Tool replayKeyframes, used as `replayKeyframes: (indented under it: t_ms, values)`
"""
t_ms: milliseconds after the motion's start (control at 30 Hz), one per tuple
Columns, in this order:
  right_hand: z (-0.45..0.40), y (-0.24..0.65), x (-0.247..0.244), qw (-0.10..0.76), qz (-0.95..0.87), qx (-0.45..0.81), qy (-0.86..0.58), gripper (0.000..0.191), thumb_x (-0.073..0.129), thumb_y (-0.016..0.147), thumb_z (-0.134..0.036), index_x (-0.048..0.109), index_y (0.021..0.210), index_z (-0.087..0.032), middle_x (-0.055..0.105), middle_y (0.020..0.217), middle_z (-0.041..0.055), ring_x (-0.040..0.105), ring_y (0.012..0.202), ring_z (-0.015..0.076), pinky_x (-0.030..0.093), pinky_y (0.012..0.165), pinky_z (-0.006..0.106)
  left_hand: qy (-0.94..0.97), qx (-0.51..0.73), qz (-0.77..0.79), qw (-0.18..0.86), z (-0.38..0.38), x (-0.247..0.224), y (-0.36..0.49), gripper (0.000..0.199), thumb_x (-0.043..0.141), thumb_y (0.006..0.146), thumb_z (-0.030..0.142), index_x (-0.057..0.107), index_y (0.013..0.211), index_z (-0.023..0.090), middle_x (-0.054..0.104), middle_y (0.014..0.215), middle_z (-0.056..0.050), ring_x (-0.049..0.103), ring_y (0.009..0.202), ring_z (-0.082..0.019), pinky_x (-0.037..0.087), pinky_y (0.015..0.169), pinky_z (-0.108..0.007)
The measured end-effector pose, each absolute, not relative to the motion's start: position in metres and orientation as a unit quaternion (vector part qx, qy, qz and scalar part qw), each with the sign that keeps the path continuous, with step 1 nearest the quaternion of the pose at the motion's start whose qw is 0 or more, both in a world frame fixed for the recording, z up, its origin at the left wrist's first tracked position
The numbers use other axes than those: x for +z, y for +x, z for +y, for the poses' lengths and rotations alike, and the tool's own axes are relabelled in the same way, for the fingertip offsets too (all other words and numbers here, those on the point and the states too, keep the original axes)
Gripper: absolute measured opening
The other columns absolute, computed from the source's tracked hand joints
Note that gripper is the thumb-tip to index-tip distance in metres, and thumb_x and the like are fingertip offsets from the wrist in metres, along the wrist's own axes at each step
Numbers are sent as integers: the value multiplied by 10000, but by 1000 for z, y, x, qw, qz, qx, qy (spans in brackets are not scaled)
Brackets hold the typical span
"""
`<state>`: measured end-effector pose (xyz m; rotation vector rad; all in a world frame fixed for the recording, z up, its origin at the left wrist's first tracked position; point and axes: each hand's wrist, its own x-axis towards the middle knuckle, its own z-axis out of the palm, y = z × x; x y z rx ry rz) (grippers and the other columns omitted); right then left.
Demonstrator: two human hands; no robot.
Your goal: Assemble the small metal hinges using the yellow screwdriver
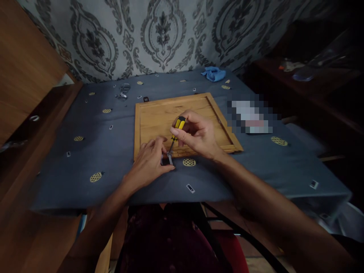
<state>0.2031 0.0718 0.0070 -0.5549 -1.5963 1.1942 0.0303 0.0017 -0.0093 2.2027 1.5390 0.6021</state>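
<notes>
A framed wooden panel (167,117), like a small cabinet door, lies flat on the cloth-covered table. At its near edge, a small metal hinge (170,159) sticks out toward me. My left hand (152,157) grips this hinge between thumb and fingers. Above the panel, my right hand (197,132) pinches a yellow and black screwdriver (179,123), tilted with its shaft pointing down. The screwdriver's tip meets the hinge near the panel's edge; a screw under it is too small to make out.
Loose metal hardware (123,93) lies at the back left of the table (113,151). A crumpled blue cloth (214,74) rests at the back right. Right of the panel is a blurred-out item (251,117). Wooden furniture (34,49) borders the left side, and a patterned wall (162,34) stands behind.
</notes>
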Motion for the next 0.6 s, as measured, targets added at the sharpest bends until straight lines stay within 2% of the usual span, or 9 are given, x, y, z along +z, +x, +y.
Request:
replayKeyframes:
  t_ms: [100, 200, 433, 500, 600]
  values:
    - [72, 210, 13, 475, -680, 512, -224, 315, 827, 810, -442, 654, 884, -188, 617, 757, -39, 590, 506, 64, 492, 456, 193, 784, 217, 548, 194, 1, -10, 30, 651, 873, 730, 236, 445, 1220, 211, 692, 1027, -39, 655, 1103, -317, 480, 948, -481]
    - [73, 214, 16, 456, -694, 516, -211, 280, 803, 843, -427, 685, 870, -174, 607, 683, -44, 603, 488, 70, 493, 473, 196, 783, 215, 550, 197, 1, -10, 30, 641, 875, 726, 239, 444, 1199, 212, 689, 1028, -38, 656, 1087, -313, 485, 935, -473]
    - [73, 210, 15, 480, -655, 536, -229, 439, 938, 661, -416, 571, 757, -194, 633, 688, -49, 523, 471, 57, 455, 371, 170, 786, 212, 548, 192, 1, -10, 30, 603, 871, 734, 234, 455, 1170, 217, 689, 1035, -38, 648, 1128, -317, 483, 965, -486]
    - [72, 211, 17, 472, -657, 544, -224, 410, 919, 694, -414, 594, 809, -190, 637, 704, -51, 541, 474, 55, 471, 390, 171, 785, 212, 549, 193, 1, -11, 30, 609, 868, 736, 236, 451, 1180, 223, 689, 1036, -33, 651, 1127, -317, 484, 965, -488]
    - [71, 214, 20, 448, -678, 543, -213, 328, 811, 833, -430, 680, 984, -170, 668, 773, -27, 594, 496, 53, 498, 454, 177, 784, 215, 549, 194, 2, -11, 30, 653, 880, 722, 232, 438, 1203, 227, 692, 1034, -30, 658, 1112, -319, 489, 955, -489]
